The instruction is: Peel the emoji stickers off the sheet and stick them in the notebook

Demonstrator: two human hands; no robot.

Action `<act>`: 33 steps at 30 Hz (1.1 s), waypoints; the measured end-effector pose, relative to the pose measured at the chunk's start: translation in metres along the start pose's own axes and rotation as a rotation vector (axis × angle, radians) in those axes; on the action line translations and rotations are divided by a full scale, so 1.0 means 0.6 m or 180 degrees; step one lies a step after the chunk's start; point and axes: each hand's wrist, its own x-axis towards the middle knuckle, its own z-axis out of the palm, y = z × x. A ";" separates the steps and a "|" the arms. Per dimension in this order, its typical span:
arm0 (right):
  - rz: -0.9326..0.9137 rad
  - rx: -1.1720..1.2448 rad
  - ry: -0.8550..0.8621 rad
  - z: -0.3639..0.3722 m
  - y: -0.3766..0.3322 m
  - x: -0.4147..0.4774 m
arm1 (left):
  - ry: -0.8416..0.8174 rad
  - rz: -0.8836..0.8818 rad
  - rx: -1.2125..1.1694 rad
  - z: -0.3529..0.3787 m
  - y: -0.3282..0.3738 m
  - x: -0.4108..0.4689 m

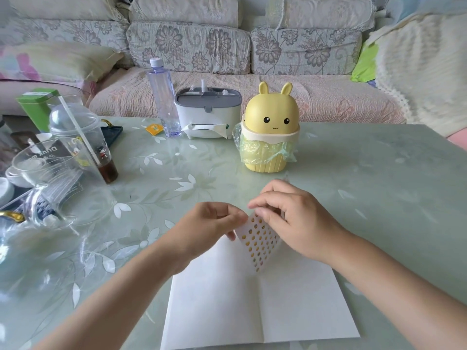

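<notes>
Blank white notebook [252, 311], yellow-dotted sticker sheet [259, 242]

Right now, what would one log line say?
left hand: holds sticker sheet | right hand: pinches sheet top | notebook: open, pages blank

left hand [214, 223]: pinches sheet [257, 242] corner | right hand [294, 218]: grips sheet top | forearms angled inward
</notes>
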 end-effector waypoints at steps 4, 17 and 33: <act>0.0135 0.0045 0.0600 0.020 -0.016 0.003 | 0.0435 0.0124 -0.0103 0.006 -0.009 0.000; 0.0309 0.0526 0.0685 0.077 -0.033 0.013 | 0.0561 -0.0068 -0.1143 -0.001 -0.027 0.000; 0.1286 0.1354 0.0303 0.065 -0.052 0.025 | 0.0728 0.0075 -0.1121 0.003 -0.035 -0.007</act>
